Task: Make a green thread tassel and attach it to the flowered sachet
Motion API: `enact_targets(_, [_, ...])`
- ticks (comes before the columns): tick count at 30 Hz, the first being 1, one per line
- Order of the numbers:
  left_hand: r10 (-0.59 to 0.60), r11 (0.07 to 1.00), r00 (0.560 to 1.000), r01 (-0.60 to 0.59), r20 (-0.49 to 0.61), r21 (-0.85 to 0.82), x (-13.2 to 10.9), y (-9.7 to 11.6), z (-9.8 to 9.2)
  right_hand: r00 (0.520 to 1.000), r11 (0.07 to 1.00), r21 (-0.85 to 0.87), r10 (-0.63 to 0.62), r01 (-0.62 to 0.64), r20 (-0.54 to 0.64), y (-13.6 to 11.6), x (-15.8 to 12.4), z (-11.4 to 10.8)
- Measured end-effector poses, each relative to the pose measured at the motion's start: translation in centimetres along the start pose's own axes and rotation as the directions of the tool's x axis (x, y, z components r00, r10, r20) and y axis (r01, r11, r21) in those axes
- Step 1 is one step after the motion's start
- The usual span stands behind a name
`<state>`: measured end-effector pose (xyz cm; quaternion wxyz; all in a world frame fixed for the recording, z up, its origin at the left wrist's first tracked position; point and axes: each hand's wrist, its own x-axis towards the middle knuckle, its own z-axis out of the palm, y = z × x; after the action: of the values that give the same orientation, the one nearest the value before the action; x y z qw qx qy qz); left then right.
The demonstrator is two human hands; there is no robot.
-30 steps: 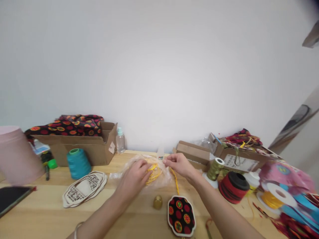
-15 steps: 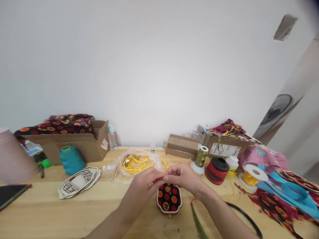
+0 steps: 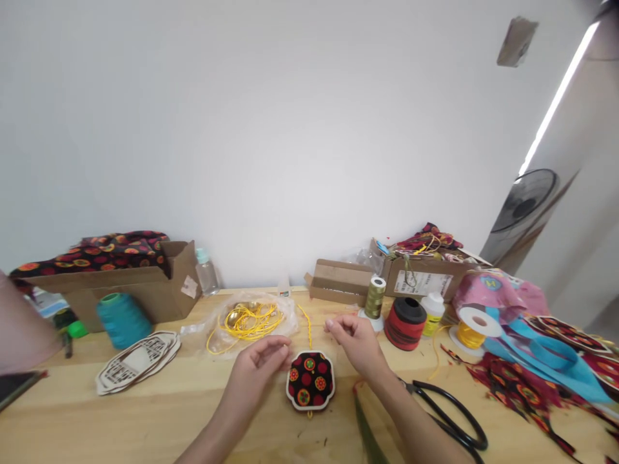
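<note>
A scallop-edged pendant (image 3: 310,380) in black floral fabric with a pale rim lies flat on the table between my hands. Yellow cord (image 3: 305,322) runs up from its top, and a small yellow loop (image 3: 310,415) sticks out below. My left hand (image 3: 256,368) is closed in a pinch just left of the pendant. Up and to its right, my right hand (image 3: 356,348) is also pinched, with thumb and fingers together. Anything between the fingertips is too fine to make out. A green tassel (image 3: 368,432) lies beside my right forearm, with black-handled scissors (image 3: 452,412) beyond it.
Clear bag with yellow cord (image 3: 251,322), teal thread cone (image 3: 123,320) and stacked wooden cut-outs (image 3: 138,364) stand left. Olive spool (image 3: 374,298), red-black spool (image 3: 406,322), glue bottle (image 3: 432,312), yellow ribbon roll (image 3: 474,330) and fabric scraps (image 3: 522,390) sit right. Cardboard boxes (image 3: 345,281) line the wall.
My hands have moved apart from where they met above the pendant, one to each side. The yellow cord above the pendant now shows, and more of the scissors is visible. The view has shifted slightly.
</note>
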<state>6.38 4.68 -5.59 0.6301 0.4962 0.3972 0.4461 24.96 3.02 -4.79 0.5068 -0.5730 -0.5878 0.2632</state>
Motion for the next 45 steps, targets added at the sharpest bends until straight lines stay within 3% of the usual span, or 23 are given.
enact_targets(3, [-0.128, 0.959, 0.981, 0.16, 0.144, -0.236, -0.5, 0.5, 0.4, 0.996, 0.992, -0.112, -0.057, 0.049, -0.072, 0.5, -0.1, 0.2])
enact_targets(6, [-0.198, 0.925, 0.944, 0.269, 0.265, -0.27, -1.2, 0.5, 1.3, 0.989, 0.969, -0.218, -0.131, 0.113, -0.068, 0.7, -0.4, 0.4])
enact_targets(9, [-0.202, 0.918, 0.931, 0.289, 0.305, -0.273, -1.7, 0.2, 1.8, 0.983, 0.946, -0.277, -0.183, 0.169, -0.024, 0.7, -0.7, 0.8])
enact_targets(12, [-0.21, 0.88, 0.923, 0.321, 0.321, -0.349, -1.9, 0.5, 1.6, 0.978, 0.931, -0.3, -0.21, 0.206, 0.022, 0.5, -1.0, 1.2])
enact_targets(18, [-0.347, 0.694, 0.895, 0.446, 0.28, -0.565, -1.9, 1.2, 0.9, 0.966, 0.902, -0.347, -0.246, 0.256, 0.074, 0.4, -1.2, 1.5])
enact_targets(23, [-0.392, 0.695, 0.904, 0.413, 0.171, -0.589, -1.8, 0.9, 1.2, 0.963, 0.896, -0.36, -0.266, 0.261, 0.036, 0.2, -1.0, 1.2])
enact_targets(26, [-0.364, 0.697, 0.913, 0.398, 0.184, -0.597, -2.0, 1.0, 1.4, 0.959, 0.897, -0.353, -0.285, 0.266, -0.001, -0.2, -1.2, 0.8])
enact_targets(29, [-0.343, 0.688, 0.913, 0.403, 0.219, -0.604, -2.0, 1.3, 1.3, 0.949, 0.911, -0.33, -0.296, 0.245, -0.112, -1.0, -1.4, 0.0])
enact_targets(32, [-0.336, 0.712, 0.92, 0.389, 0.203, -0.584, -1.8, 1.4, 1.2, 0.887, 0.933, -0.313, -0.289, 0.177, -0.36, -1.6, -1.0, -2.1])
enact_targets(36, [-0.318, 0.73, 0.925, 0.38, 0.21, -0.567, -1.6, 1.5, 1.1, 0.674, 0.96, -0.273, -0.24, 0.058, -0.699, -1.7, -0.8, -6.4])
enact_targets(39, [-0.318, 0.722, 0.92, 0.391, 0.228, -0.571, -1.6, 1.4, 1.2, 0.567, 0.963, -0.268, -0.232, 0.02, -0.79, -1.1, -1.9, -9.0])
enact_targets(42, [-0.324, 0.72, 0.916, 0.401, 0.236, -0.566, -1.6, 1.2, 1.2, 0.567, 0.951, -0.309, -0.254, 0.0, -0.783, -0.2, -3.7, -10.0])
enact_targets(45, [-0.309, 0.729, 0.918, 0.397, 0.249, -0.557, -1.5, 0.9, 1.1, 0.634, 0.915, -0.404, -0.302, -0.017, -0.711, 0.4, -4.7, -9.7])
